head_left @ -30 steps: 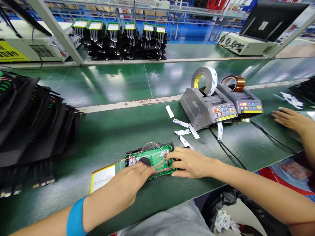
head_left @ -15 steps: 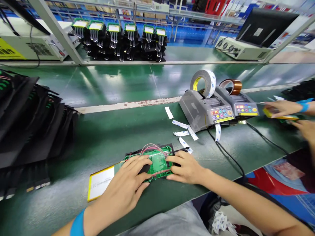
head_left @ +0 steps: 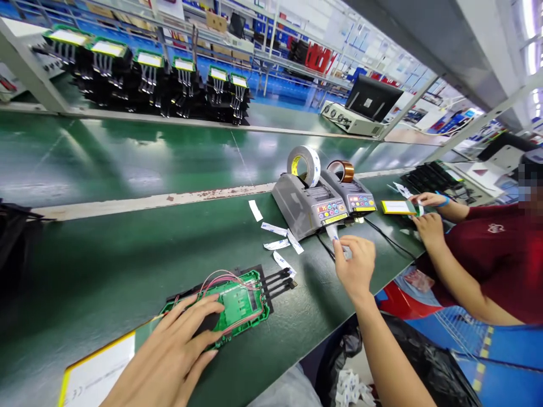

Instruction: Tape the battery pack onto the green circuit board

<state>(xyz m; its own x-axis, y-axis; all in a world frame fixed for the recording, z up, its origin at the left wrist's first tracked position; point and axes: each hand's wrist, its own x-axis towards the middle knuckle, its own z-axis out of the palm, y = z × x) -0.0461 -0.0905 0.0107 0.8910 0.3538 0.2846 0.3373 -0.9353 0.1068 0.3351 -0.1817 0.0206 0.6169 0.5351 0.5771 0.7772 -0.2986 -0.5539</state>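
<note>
Pinched by the right grip (head_left: 358,265), between thumb and finger, is a strip of tape (head_left: 332,232) at the front lip of the nearer tape machine (head_left: 297,209). Whether it has been cut free cannot fairly be told, the join being small and partly covered. Over the green board (head_left: 235,305), the left grip (head_left: 180,339) is held with fingers spread, the tips seemingly rested on it. The green board is laid on the worktop (head_left: 127,271) at seven o'clock from the tape machine, with a white pack (head_left: 104,367) at its eight o'clock and black plugs (head_left: 278,282) at its two. Loose strips (head_left: 276,245) are scattered between. The step in hand is judged to be the fetching of tape; for the next move, a straight, light pull is called for, with the sticky face kept clean and the green board steadied.
</note>
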